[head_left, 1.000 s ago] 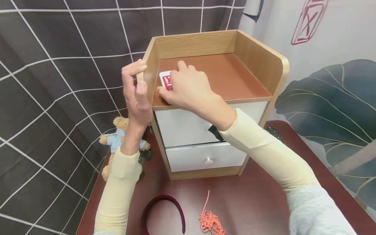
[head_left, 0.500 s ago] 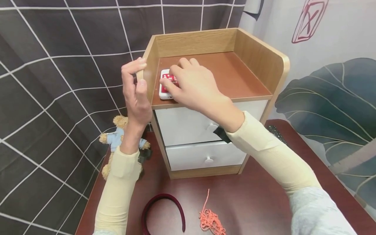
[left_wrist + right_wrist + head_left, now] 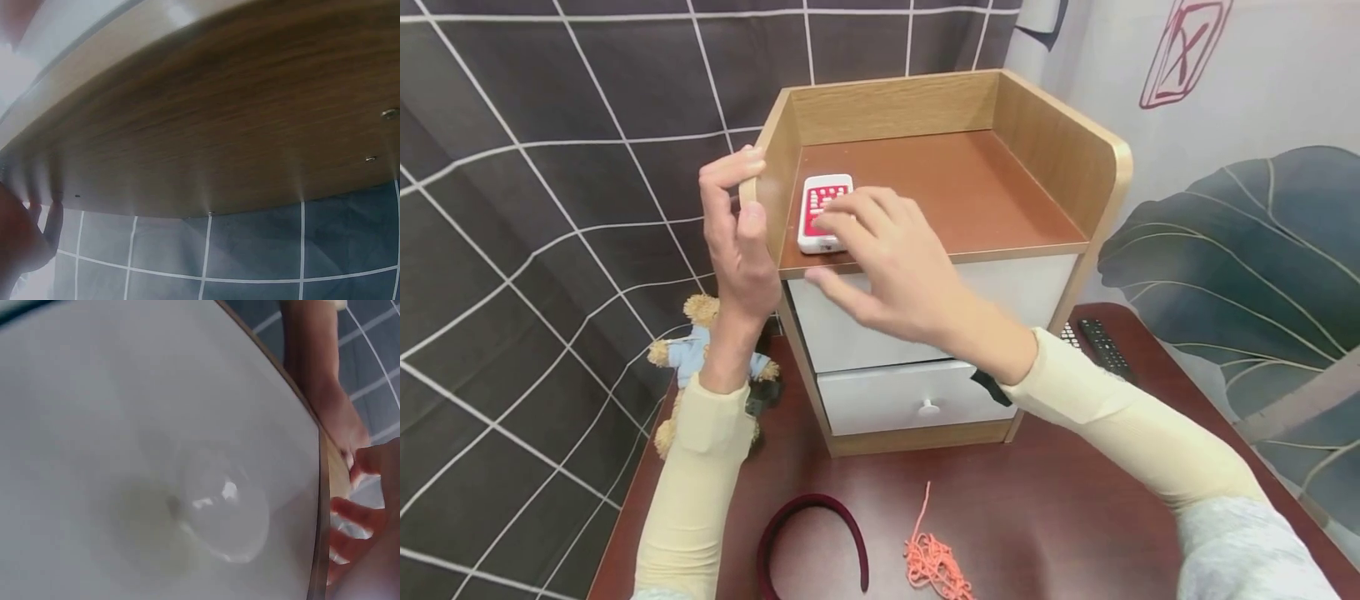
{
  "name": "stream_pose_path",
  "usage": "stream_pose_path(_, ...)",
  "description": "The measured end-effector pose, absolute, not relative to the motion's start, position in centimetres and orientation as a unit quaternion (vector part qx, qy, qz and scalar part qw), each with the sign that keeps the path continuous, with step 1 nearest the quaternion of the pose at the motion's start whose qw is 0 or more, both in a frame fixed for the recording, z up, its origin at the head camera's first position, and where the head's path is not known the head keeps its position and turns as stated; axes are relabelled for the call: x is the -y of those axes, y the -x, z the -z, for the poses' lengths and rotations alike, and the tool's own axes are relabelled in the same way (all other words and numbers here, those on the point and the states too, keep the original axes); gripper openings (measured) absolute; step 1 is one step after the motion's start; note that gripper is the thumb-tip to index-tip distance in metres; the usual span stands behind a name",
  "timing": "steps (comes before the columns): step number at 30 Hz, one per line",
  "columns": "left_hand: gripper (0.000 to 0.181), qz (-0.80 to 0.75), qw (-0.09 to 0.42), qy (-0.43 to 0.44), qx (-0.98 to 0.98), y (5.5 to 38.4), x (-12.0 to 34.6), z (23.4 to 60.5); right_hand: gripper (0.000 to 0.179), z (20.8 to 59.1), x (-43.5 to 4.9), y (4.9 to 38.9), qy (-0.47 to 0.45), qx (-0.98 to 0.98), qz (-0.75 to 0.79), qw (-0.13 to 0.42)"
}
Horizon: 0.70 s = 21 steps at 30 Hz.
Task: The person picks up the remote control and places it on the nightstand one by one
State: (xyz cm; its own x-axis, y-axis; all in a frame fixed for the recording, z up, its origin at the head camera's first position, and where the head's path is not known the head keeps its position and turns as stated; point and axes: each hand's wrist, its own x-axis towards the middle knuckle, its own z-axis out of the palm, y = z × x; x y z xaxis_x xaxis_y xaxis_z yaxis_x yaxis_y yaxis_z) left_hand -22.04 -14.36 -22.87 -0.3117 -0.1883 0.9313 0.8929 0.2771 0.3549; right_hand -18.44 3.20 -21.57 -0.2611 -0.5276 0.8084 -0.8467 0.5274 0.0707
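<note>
In the head view, my left hand (image 3: pixel 741 237) holds the front edge of the left side panel (image 3: pixel 778 158) of a small wooden cabinet, fingertips and thumb against the edge. The left wrist view has fingers (image 3: pixel 54 225) against the panel's outer face. On the cabinet's brown top (image 3: pixel 955 183), a white handheld device (image 3: pixel 824 190) with a red face and small white buttons lies flat near the left front corner. My right hand (image 3: pixel 902 267) is over the front edge beside it, fingers loosely spread and overlapping its lower right part. The thumb points left, apart from the device.
Below are white drawers with a round knob (image 3: pixel 928 407). On the dark red table (image 3: pixel 1037 517) lie a maroon headband (image 3: pixel 812 500), tangled orange yarn (image 3: pixel 934 567) and a black remote (image 3: pixel 1103 346). A teddy bear (image 3: pixel 688 354) sits left of the cabinet. A grid-patterned curtain (image 3: pixel 587 167) hangs behind.
My right hand has let go of the device and drawn back toward the front right, uncovering more of its red face. My left hand stays at the side panel.
</note>
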Motion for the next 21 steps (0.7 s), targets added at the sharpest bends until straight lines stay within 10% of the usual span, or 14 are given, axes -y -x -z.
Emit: stream_pose_path(21,0.054,0.527,0.509,0.291,0.615,22.1,14.4,22.8,0.07,28.8,-4.6,15.8,-0.694,0.644,-0.112,0.301)
